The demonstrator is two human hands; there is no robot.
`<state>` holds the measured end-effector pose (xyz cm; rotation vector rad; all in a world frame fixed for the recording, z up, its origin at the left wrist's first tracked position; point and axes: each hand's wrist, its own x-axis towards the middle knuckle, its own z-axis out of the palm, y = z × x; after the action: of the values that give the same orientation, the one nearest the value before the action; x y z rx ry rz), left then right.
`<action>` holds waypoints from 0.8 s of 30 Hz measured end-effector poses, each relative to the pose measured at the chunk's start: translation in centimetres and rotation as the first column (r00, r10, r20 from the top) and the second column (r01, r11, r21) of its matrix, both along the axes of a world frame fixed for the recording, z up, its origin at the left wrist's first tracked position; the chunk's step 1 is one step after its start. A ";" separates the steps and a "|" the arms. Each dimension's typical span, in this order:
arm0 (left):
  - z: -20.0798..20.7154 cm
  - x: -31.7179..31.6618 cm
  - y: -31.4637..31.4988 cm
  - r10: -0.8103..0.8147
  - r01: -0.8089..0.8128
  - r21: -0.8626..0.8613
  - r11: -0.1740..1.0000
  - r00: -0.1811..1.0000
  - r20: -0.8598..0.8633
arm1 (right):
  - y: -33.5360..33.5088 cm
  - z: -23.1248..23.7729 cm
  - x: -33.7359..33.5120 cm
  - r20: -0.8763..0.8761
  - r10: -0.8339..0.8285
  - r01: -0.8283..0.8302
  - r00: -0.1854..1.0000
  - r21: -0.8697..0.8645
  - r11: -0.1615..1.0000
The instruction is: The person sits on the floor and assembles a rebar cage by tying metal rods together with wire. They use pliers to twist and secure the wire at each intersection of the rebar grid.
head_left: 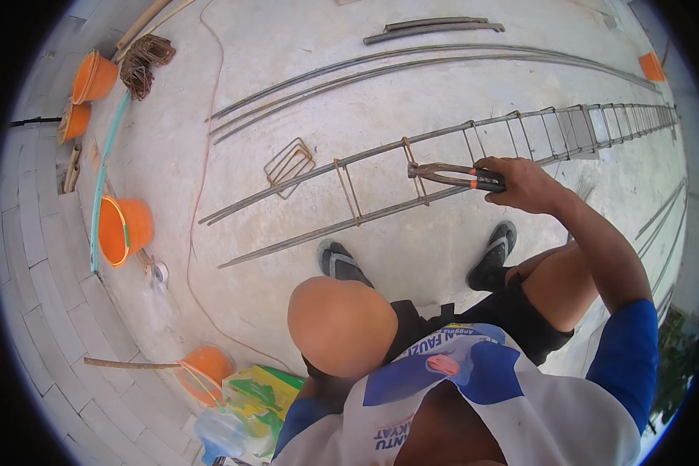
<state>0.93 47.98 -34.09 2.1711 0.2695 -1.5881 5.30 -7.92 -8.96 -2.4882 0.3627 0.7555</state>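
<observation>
In my right hand point(524, 185) is a pair of end-cutting pincers point(443, 175) with black and orange handles. The jaws meet a rusty stirrup point(418, 171) that spans the long rebar cage point(380, 210). Several more stirrups stand along that cage, closer together toward the far right. A few loose rectangular stirrups point(290, 167) lie across its left part. Behind my raised knee the left forearm drops out of sight, and my left hand does not show.
Long steel bars point(349, 71) and short dark bars point(435, 28) lie on the concrete floor beyond the cage. Orange buckets point(136, 227) line the block wall at left. A thin hose or cord point(202, 179) crosses the floor. By my left side are a bucket point(206, 373) and a green-yellow sack point(260, 400).
</observation>
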 end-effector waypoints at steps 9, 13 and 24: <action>22.7 16.9 -9.4 0.296 -0.055 -0.370 0.927 0.713 0.636 | 0.8 3.7 -8.0 0.272 -0.418 0.300 0.867 0.385 0.873; 32.9 15.4 -21.7 0.320 0.141 -0.689 0.710 0.807 0.496 | 4.4 6.0 -9.1 0.207 -0.562 0.321 0.801 0.644 0.695; 26.9 5.8 -38.1 0.280 -0.415 -0.890 0.190 0.891 -0.356 | 4.5 3.5 -11.2 0.388 -0.398 0.128 0.832 0.563 0.817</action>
<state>6.69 9.86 -7.23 0.9133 -0.1674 -1.0772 -5.89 -3.40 -5.50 -1.9509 0.2726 0.0555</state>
